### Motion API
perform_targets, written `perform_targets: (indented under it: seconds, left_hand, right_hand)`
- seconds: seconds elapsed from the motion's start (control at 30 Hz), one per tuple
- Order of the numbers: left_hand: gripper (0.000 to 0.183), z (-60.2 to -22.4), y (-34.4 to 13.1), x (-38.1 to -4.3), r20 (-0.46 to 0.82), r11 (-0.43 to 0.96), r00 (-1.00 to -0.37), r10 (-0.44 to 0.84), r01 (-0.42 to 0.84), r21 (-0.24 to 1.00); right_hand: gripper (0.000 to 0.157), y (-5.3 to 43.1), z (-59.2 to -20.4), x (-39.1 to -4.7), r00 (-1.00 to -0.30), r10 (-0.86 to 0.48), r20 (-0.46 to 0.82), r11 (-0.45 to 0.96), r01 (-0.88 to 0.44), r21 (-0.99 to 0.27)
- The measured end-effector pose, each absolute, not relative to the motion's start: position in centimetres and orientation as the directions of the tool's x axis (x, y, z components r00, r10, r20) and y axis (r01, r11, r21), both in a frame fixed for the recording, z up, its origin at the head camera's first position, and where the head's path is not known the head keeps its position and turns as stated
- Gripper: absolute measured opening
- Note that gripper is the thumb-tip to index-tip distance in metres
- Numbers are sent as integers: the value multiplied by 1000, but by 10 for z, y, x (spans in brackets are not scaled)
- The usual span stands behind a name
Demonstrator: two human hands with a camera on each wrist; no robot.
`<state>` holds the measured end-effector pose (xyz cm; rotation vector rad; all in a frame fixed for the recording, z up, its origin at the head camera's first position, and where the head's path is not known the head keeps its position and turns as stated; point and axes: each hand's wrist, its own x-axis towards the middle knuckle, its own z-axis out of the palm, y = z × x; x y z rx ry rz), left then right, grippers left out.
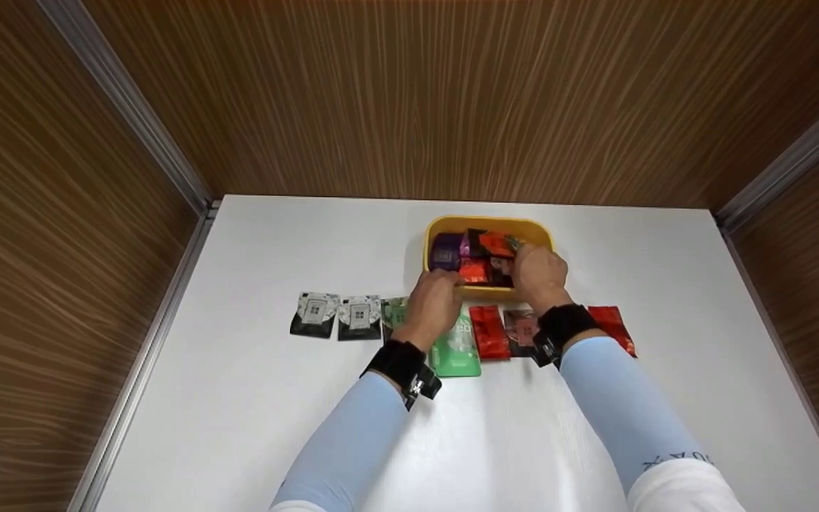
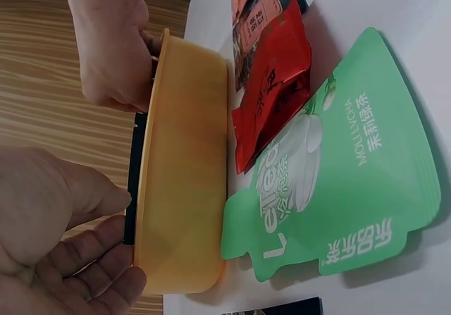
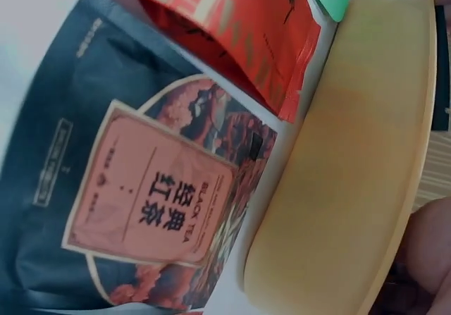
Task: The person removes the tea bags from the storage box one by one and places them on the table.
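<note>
A yellow plastic bin (image 1: 488, 293) holds several tea packets, among them a purple one (image 1: 445, 256) and orange-red ones (image 1: 498, 244). My left hand (image 1: 433, 302) is at its left front corner. In the left wrist view, this hand's thumb and index finger pinch the end of a black packet (image 2: 135, 177) that stands just above the rim. My right hand (image 1: 541, 274) reaches over the bin's right front, fingers curled down inside. Its fingertips are hidden among the packets, so I cannot tell what they hold.
In front of the bin lies a row of packets: two black-and-white sachets (image 1: 316, 314), a green-black one (image 1: 394, 313), a light green pouch (image 1: 456, 348), a red packet (image 1: 490, 332), a black tea sachet (image 3: 151, 188) and another red packet (image 1: 612, 328). Wood-grain panels (image 1: 409, 107) surround the white table (image 1: 239, 398).
</note>
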<state>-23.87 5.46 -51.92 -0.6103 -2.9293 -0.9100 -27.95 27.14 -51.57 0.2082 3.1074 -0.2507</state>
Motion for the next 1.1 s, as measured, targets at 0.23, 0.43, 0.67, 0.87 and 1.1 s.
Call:
perform_targets:
  seconds: [0.23, 0.43, 0.67, 0.87, 1.1]
  left_hand:
    - [27, -506, 60, -232, 109, 641, -944, 310, 292, 710]
    - [51, -493, 69, -225, 8, 370, -953, 303, 125, 921]
    - [74, -498, 68, -220, -58, 257, -968, 245, 7, 966]
    - [19, -508, 58, -219, -25, 161, -980, 199, 7, 987]
    - [13, -525, 47, -211, -61, 113, -959, 276, -31, 993]
  right_hand:
    - [22, 266, -510, -255, -941, 154, 301, 912, 18, -410]
    - [14, 236, -513, -220, -804, 56, 592, 834, -289, -471]
    - [21, 216, -533, -191, -701, -178, 691, 815, -498, -296]
    - [29, 223, -537, -178, -781, -154, 605, 732, -502, -460]
    - [30, 240, -532, -172, -970, 133, 206, 509, -111, -854]
